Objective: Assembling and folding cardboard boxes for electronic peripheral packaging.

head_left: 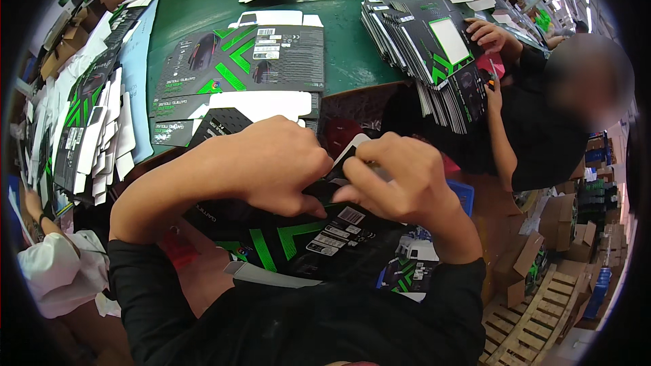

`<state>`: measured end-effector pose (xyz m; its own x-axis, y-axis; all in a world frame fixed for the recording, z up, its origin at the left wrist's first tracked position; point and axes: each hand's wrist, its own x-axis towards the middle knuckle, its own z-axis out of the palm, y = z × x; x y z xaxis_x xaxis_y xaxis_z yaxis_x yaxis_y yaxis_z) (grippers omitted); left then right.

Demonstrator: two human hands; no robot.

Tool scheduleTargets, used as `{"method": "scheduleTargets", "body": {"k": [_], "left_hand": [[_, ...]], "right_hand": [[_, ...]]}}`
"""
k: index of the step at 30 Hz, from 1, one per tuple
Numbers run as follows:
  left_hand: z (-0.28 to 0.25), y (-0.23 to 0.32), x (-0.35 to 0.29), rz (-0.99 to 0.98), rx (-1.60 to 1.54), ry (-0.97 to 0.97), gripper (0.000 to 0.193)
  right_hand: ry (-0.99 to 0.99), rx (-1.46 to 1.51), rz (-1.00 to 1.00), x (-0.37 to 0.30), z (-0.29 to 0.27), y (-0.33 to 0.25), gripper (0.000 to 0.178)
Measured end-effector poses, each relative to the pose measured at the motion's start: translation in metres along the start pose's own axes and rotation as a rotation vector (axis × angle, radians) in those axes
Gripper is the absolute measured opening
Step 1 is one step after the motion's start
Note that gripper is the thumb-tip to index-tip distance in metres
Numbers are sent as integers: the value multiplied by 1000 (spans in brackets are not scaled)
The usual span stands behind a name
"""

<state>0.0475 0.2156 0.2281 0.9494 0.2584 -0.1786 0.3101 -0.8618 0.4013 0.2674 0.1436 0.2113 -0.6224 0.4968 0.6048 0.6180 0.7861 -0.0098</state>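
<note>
A black-and-green printed carton [319, 238], partly folded, lies across my lap below both hands. My left hand [274, 166] is closed at the carton's upper edge, its thumb pointing toward the middle. My right hand [400, 177] has its fingers curled at the same edge, beside a small flap with a white rim [349, 151]. The fingertips of both hands are partly hidden behind the knuckles. Just beyond my hands, a flat printed carton blank [237, 61] rests on the green table [339, 20], with more blanks under it.
Stacked blanks [88, 122] crowd the table's left side. At the right, a co-worker's hand [489, 35] rests on a thick pile of flat cartons [420, 41]. A wooden pallet [536, 312] and brown cardboard boxes [522, 264] stand at the lower right. Another person's white sleeve [64, 271] shows at the left.
</note>
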Motion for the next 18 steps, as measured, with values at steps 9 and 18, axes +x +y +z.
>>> {"method": "scheduleTargets", "body": {"k": [9, 18], "left_hand": [[21, -34, -25, 90, -442, 503, 44], [174, -93, -14, 330, -1917, 571, 34]], "right_hand": [[528, 276, 140, -39, -24, 5, 20], [715, 787, 794, -52, 34, -5, 15]]}}
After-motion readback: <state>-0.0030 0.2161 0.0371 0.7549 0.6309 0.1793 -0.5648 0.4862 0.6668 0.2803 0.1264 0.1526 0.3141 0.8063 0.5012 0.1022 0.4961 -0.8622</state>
